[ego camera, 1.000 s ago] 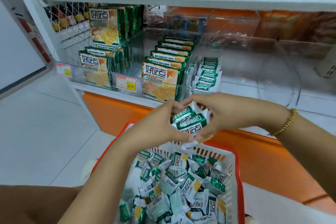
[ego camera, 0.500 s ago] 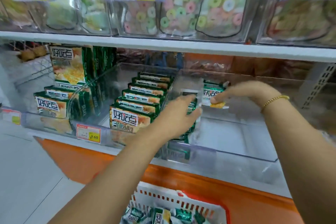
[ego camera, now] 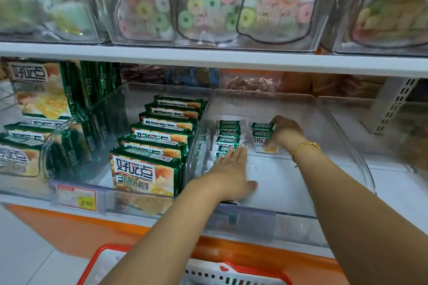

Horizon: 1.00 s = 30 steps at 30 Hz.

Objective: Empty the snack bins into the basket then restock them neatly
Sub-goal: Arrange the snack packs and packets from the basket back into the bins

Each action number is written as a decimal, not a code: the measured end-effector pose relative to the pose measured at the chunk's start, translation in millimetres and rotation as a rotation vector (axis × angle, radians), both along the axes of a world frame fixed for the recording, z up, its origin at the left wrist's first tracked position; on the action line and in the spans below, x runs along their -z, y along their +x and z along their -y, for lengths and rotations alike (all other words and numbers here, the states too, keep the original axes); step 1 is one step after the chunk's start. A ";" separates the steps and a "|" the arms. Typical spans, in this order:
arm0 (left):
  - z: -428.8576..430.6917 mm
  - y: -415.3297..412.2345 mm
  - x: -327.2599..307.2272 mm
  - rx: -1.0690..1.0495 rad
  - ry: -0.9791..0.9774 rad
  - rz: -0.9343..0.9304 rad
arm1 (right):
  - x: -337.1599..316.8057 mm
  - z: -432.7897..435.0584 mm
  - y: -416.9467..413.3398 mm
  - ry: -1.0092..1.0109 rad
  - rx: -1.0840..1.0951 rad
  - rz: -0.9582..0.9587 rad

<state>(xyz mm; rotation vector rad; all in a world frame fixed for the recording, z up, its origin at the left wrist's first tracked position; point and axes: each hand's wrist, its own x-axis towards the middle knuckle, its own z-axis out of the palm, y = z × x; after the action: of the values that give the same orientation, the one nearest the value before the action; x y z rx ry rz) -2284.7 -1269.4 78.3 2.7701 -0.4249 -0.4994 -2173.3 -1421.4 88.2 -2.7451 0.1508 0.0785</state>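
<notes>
Head: packets (ego camera: 228,136) in clear bin (ego camera: 284,183)

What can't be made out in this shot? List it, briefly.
Head view only:
- Basket: cut off by the bottom edge and crossed by the left arm; contents unseen.
- Right hand: fingertips hidden behind the packet stack it grips.
- Packet row: front end covered by the left hand.
- Price tag: small print too blurred to read.

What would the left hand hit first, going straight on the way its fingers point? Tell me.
The left hand would meet the front of the left row of small green packets; its fingertips look nearly on it, though depth is unclear.
</notes>
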 end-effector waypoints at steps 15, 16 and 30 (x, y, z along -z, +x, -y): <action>-1.7 -40.4 -24.2 -0.225 -0.388 0.282 | -15.6 -8.2 -38.3 0.001 0.003 0.113; -4.5 -55.5 -28.9 -0.247 -0.495 0.393 | -24.8 -9.5 -50.4 -0.057 -0.042 0.189; -70.5 -241.9 132.2 -0.647 -0.668 0.108 | 48.3 -34.9 -276.0 0.049 -0.500 -0.293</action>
<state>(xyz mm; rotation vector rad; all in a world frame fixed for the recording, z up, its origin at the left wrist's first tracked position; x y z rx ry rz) -2526.5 -1198.9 -53.9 2.1073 0.2552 -0.0273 -2449.3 -1386.5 39.9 -2.6409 -0.4554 0.6099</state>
